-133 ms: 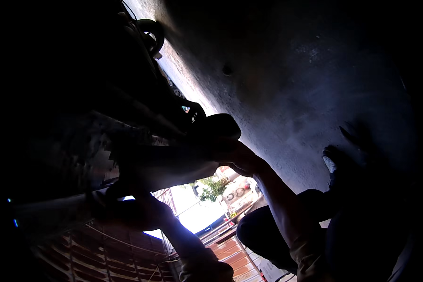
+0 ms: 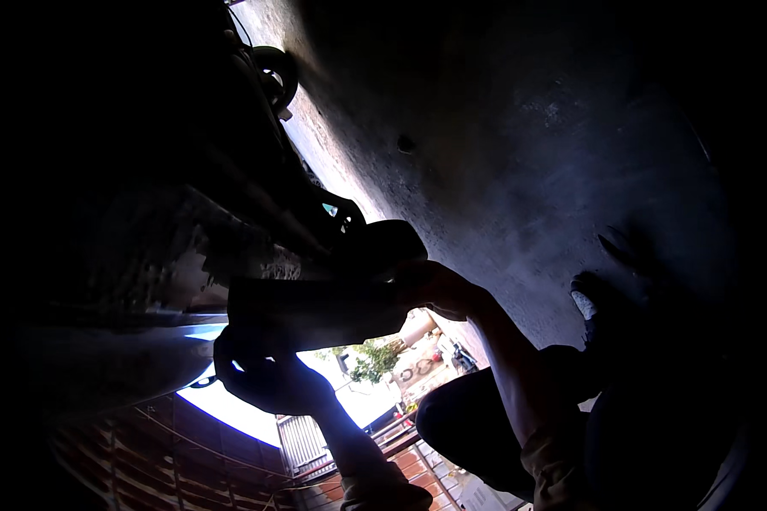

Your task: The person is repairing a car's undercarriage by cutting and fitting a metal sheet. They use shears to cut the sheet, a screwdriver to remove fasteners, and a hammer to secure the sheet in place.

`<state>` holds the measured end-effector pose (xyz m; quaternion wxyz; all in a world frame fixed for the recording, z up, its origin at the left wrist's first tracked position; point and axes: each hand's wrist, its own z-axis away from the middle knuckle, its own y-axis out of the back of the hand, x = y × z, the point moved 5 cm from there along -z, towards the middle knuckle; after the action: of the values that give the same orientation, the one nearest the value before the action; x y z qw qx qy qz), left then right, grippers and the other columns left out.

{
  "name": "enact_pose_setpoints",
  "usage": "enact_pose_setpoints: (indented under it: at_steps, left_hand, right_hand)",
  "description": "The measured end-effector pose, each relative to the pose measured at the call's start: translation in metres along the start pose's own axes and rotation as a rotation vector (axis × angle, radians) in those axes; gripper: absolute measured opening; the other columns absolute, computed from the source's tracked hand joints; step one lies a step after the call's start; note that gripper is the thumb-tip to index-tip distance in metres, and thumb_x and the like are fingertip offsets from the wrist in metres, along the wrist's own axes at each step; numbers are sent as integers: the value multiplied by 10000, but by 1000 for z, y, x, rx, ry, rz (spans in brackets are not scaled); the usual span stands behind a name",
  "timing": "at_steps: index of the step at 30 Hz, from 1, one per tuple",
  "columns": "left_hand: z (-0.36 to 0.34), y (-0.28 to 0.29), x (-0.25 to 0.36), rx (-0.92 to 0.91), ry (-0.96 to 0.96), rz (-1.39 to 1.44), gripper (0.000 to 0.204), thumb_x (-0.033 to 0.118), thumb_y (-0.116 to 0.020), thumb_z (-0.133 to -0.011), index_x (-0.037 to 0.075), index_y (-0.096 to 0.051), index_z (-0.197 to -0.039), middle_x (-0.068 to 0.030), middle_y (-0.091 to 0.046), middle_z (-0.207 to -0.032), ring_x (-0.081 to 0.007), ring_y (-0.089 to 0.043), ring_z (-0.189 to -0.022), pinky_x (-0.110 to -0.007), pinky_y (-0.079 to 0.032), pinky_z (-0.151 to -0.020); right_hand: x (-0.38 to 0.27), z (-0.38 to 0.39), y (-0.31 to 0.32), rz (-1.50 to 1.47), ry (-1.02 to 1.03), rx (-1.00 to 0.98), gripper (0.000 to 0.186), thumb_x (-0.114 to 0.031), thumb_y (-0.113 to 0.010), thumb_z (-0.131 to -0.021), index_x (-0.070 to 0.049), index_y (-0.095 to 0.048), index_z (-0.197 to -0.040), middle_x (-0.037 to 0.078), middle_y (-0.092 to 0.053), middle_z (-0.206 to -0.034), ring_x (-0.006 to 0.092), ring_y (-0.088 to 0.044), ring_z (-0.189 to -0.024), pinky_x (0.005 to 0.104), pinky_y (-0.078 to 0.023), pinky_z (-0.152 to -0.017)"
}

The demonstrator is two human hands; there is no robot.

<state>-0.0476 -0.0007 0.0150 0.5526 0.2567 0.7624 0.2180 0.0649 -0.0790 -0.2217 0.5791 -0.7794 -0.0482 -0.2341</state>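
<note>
A dark, flat rectangular piece (image 2: 315,313) spans the space between my hands, seen mostly as a silhouette. My left hand (image 2: 271,376) is at its lower left end, fingers bent up against its edge. At the right end, my right hand (image 2: 441,289) has its fingers closed on the piece. Just above that end is a dark rounded shape (image 2: 388,245), too dim to name. Deep shadow hides the fingertips and the piece's details.
A large dark body with a smooth curved surface (image 2: 128,366) fills the left. Beyond it are a wheel-like ring (image 2: 277,81) and a grey floor (image 2: 503,187). A shoe (image 2: 584,302) stands at right. Rusty sheeting (image 2: 162,460) and a leafy plant (image 2: 373,362) show below.
My left hand has come in toward the right, and its fingers look more bent. The flat piece sits slightly lower in view; the whole view has shifted a little.
</note>
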Motion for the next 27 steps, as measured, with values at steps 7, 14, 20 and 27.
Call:
enact_pose_setpoints:
  at_steps: [7,14,20,27]
  left_hand:
    - [62,10,-32,109,687,988,484,303,-497,-957,-6,-417,-1320,-161,-534,-1232,-250,-603,-1026,-340,-532,-843]
    - [55,-37,-9,-142,527,880,417,271,-444,-985,-40,-477,-1260,-161,-587,-1124,-239,-619,-971,-322,-535,-813]
    - [48,-76,25,-350,809,1397,390,302,-460,-982,-22,-525,-1189,-112,-606,-1020,-179,-601,-880,-298,-501,-765]
    - [71,-109,61,-519,1090,1861,433,376,-515,-947,-7,-526,-1149,-107,-597,-991,-177,-582,-885,-307,-464,-801]
  right_hand:
    - [-24,24,-17,352,-150,-225,299,-77,-744,-739,-26,-620,-1006,65,-650,-888,159,-629,-858,303,-519,-739]
    - [-98,58,-69,1093,-375,-336,310,-182,-778,-698,-48,-703,-966,52,-675,-817,121,-594,-720,293,-467,-674]
    - [-150,84,-104,1296,-292,-224,272,-208,-717,-783,-28,-690,-984,74,-687,-829,139,-623,-729,283,-487,-678]
    - [-181,108,-102,1275,-167,-93,187,-156,-641,-860,0,-676,-958,108,-690,-829,169,-668,-764,301,-528,-717]
